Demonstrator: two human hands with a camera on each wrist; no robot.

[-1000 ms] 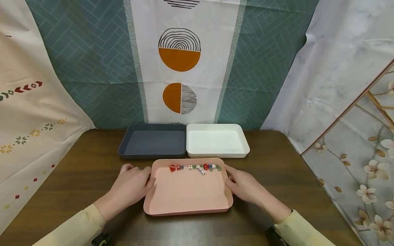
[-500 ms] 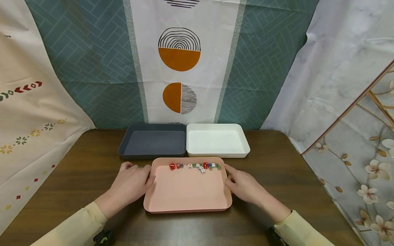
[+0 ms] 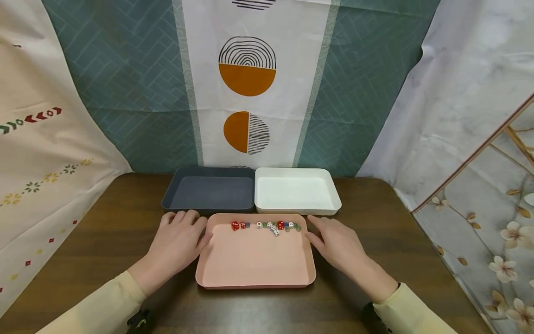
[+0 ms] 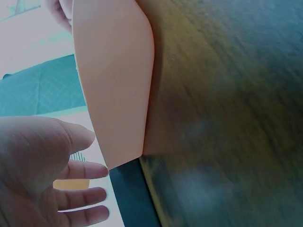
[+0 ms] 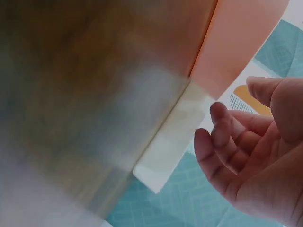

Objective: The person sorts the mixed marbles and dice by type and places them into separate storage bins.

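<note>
A pink tray (image 3: pixel 254 281) lies flat on the brown table in front of me. Several small dice (image 3: pixel 267 226), red, white, green and blue, sit in a row along its far wall. My left hand (image 3: pixel 179 241) rests on the table at the tray's left side, fingers straight, thumb close to the rim. My right hand (image 3: pixel 339 242) lies at the right side, fingers loosely extended. In the left wrist view the left hand (image 4: pixel 71 189) is spread beside the pink tray (image 4: pixel 118 85). In the right wrist view the right hand (image 5: pixel 236 146) holds nothing, just off the pink tray (image 5: pixel 236 42).
Behind the pink tray stand a dark grey tray (image 3: pixel 208 204) on the left and a white tray (image 3: pixel 297 209) on the right, side by side, nothing visible in them. Patterned cloths hang behind and beside the wooden table (image 3: pixel 108 241).
Both hands have slid a little forward along the tray's sides and their fingers have straightened off the rim. The pink tray and dice stay put.
</note>
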